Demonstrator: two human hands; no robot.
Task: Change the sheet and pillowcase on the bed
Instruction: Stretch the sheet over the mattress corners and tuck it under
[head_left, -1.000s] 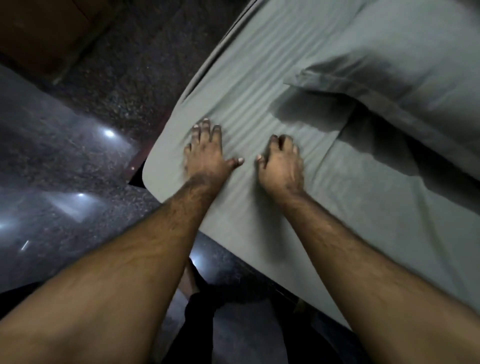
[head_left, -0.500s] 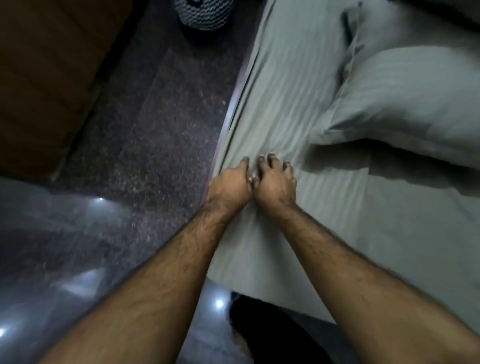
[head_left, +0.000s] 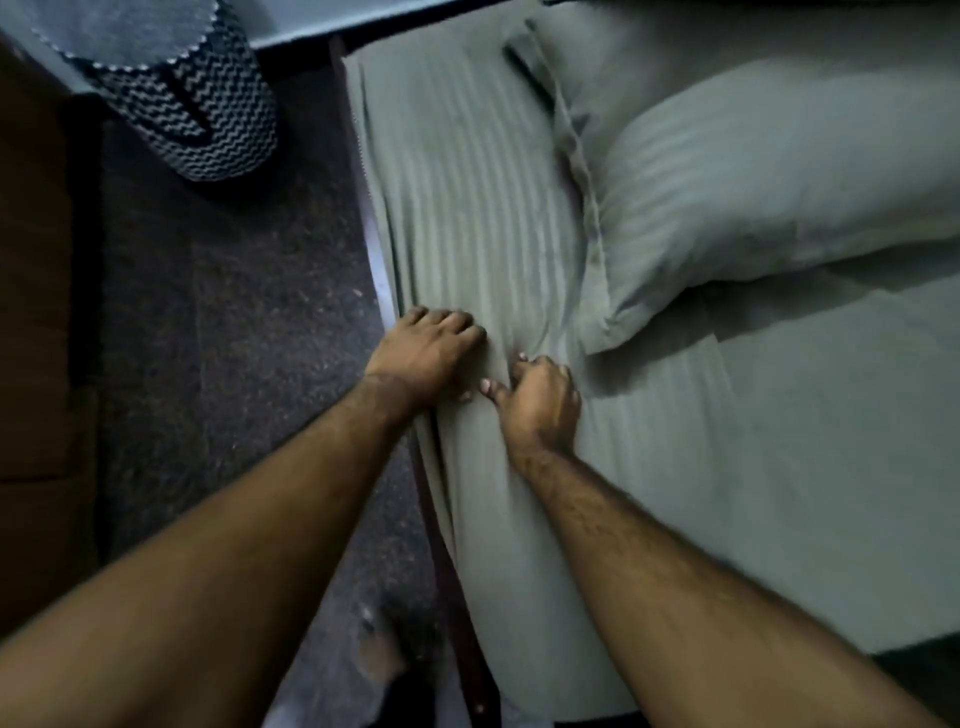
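Both hands (head_left: 423, 353) (head_left: 540, 400) on grey sheet (head_left: 467, 208)

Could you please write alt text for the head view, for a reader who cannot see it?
Both hands press on a grey-green sheet near the bed's edge: left hand flat, right hand curled, bunching a fold. A matching pillow lies just beyond, and a zigzag-patterned basket stands on the dark floor.

Sheet (head_left: 467, 197): grey-green, faintly striped, spread over the bed, bunched into long folds along the bed's left edge.
Pillow (head_left: 779, 171): same grey-green striped case, lying flat on the sheet at the head end.
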